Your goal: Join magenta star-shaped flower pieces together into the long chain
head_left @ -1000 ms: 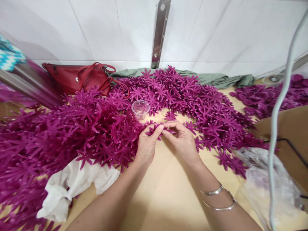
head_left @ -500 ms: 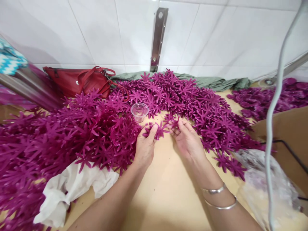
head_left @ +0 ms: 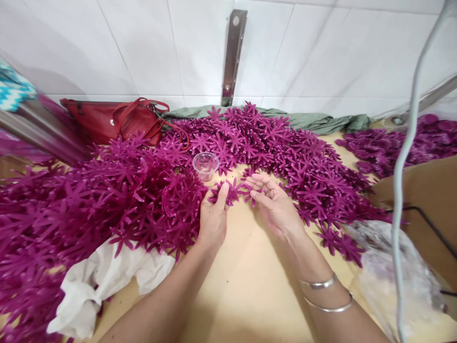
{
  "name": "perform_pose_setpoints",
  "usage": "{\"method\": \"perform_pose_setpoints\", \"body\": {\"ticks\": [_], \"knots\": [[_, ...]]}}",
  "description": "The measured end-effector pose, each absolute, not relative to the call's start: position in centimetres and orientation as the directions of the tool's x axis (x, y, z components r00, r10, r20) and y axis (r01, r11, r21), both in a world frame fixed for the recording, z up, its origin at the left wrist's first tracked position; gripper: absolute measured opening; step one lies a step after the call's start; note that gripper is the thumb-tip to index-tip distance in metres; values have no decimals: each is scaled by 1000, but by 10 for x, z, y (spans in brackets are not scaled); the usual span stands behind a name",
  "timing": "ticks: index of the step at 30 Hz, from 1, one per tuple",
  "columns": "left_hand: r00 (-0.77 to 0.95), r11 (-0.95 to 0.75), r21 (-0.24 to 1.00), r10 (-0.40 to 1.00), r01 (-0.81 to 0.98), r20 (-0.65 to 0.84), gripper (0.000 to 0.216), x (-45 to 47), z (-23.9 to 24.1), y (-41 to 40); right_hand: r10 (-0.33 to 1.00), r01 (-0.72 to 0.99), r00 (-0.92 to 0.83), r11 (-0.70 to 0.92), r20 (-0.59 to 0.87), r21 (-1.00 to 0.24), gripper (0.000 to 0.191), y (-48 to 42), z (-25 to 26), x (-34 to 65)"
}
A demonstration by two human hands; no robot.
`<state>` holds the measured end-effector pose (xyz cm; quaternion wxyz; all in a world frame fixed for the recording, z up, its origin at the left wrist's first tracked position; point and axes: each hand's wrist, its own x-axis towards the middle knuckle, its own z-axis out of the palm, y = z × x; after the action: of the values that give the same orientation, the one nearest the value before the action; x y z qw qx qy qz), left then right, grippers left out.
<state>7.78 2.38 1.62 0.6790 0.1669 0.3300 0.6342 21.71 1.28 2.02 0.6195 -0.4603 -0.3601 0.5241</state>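
Note:
My left hand (head_left: 213,216) pinches a small bunch of purple star-shaped artificial flower pieces (head_left: 233,191) between thumb and fingers. Facing it, my right hand (head_left: 276,205) has its thumb against another purple flower piece (head_left: 249,192), its fingers stretched out behind. The two pieces are close together, and I cannot tell whether they touch. Just behind my left hand stands a small clear plastic cup (head_left: 206,166); its contents are hard to make out. A large heap of the same purple flower pieces (head_left: 143,186) curves around both hands.
A red handbag (head_left: 103,121) lies against the tiled wall. White crumpled cloth (head_left: 85,290) sits at the front left. On the right are a clear plastic bag (head_left: 389,276), a cardboard box (head_left: 424,200) and a hanging grey cable (head_left: 400,190). More purple pieces (head_left: 400,145) lie beyond.
The right thumb has moved down and left while its fingers have straightened, and the piece at it has shifted left, lower. My left hand keeps hold of its bunch.

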Motion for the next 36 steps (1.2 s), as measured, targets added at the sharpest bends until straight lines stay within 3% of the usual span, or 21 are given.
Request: {"method": "perform_pose_setpoints", "body": {"ticks": [6,21,29,33,36], "knots": [[-55,127,626,963,-769,-262,40,78,15,27,961,-161,271,104,57,-982,52,14,16,219],[-35,126,597,968,-793,-250,36,78,12,24,949,-28,307,91,78,-995,28,15,18,227],[-69,111,592,960,-798,-273,39,78,15,27,923,65,361,115,131,-991,27,15,20,230],[-86,89,575,959,-813,-270,40,75,17,30,949,147,308,20,65,-989,31,9,27,230],[-138,41,564,953,-825,-270,40,73,17,34,994,286,109,-5,27,-958,30,3,31,225]]}}
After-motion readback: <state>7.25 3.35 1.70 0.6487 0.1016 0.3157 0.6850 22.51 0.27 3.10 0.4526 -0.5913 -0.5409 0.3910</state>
